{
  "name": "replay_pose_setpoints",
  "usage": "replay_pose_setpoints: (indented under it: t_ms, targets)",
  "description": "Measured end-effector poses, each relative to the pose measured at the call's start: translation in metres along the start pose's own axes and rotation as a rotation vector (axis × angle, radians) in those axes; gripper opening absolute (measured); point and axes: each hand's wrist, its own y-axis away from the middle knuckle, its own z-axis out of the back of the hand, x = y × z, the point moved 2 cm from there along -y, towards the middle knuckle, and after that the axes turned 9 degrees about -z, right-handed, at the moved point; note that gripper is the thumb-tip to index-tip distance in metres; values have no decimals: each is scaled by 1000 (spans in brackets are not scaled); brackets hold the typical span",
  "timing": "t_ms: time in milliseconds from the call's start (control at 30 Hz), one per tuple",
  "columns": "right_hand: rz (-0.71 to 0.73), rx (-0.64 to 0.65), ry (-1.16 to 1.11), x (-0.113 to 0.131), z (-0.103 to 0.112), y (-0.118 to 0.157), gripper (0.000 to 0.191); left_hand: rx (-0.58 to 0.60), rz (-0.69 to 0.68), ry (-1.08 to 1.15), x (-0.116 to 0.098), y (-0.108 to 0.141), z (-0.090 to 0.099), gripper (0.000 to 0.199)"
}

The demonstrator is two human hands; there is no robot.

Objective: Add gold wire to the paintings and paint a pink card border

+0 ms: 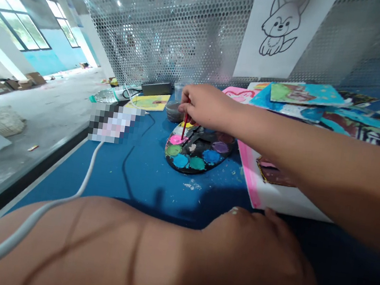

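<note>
My right hand point(200, 105) reaches in from the right, its fingers closed round a thin red paintbrush point(185, 123). The brush points down, its tip in the pink paint point(177, 139) of a black oval palette point(189, 170). Around the palette lie wells of yellow, green, blue, teal and purple paint. My left hand point(262, 256) rests low in front, by the bottom edge of a white sheet with a pink border point(252, 189). Its fingers are mostly hidden, so its grip is unclear. My right forearm covers part of the sheet and its brown painted area.
A cup of murky liquid point(173, 112) stands behind the palette. Beyond are a yellow picture point(149, 102), a clear bottle point(106, 96) and a dark box point(157, 89). Painted pictures point(299, 93) lie back right. A fox drawing point(280, 28) hangs on perforated metal. A white cable point(89, 171) crosses left.
</note>
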Motion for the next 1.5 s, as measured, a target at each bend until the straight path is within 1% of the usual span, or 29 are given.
replay_pose_setpoints:
  t_ms: [100,133,233,300,367,433,500,567,600,700,733,800,900,933,1100,1267,1367,1433,1500]
  targets:
    - [-55,14,-180,-1,-2,4,7,-142,70,5,0,1,2,34]
    - [-83,9,-261,-3,-3,5,9,-166,79,3,0,1,3,35]
    - [-166,-10,-560,-13,4,9,18,-140,42,2,1,-1,3,31]
    - [-209,-47,-704,-26,15,13,21,-87,26,6,2,-1,3,29]
    - [-259,-114,-763,-46,31,22,19,-68,31,0,2,-1,5,30]
    - [-342,-209,-779,-71,47,35,17,-84,34,-8,3,0,7,31]
    - [-376,-264,-784,-96,57,51,23,-111,22,-15,3,1,8,32]
    - [-459,-238,-773,-120,60,68,26,-115,21,-18,4,2,10,34]
    - [-523,-265,-763,-131,60,76,29,-102,25,-14,5,2,10,36]
    - [-598,-193,-779,-151,52,95,29,-38,33,6,5,1,11,39]
    - [-618,-160,-802,-154,48,99,27,-27,36,2,4,1,12,38]
    - [-662,-144,-852,-156,41,105,25,-25,30,-9,3,1,12,35]
    - [-693,-173,-912,-152,34,109,26,-40,16,-22,3,2,11,33]
    - [-702,-185,-916,-150,33,110,26,-40,16,-25,3,2,10,32]
    - [-714,-154,-906,-146,29,113,22,-43,19,-33,3,3,10,30]
    - [-704,-163,-872,-151,25,112,23,-17,-1,-26,4,3,12,32]
    - [-678,-137,-848,-152,25,112,21,-17,-6,-22,5,3,14,32]
    - [-658,-139,-789,-151,27,113,22,-13,-2,-16,5,2,14,31]
    - [-646,-143,-669,-147,31,113,23,2,-4,-8,5,2,14,31]
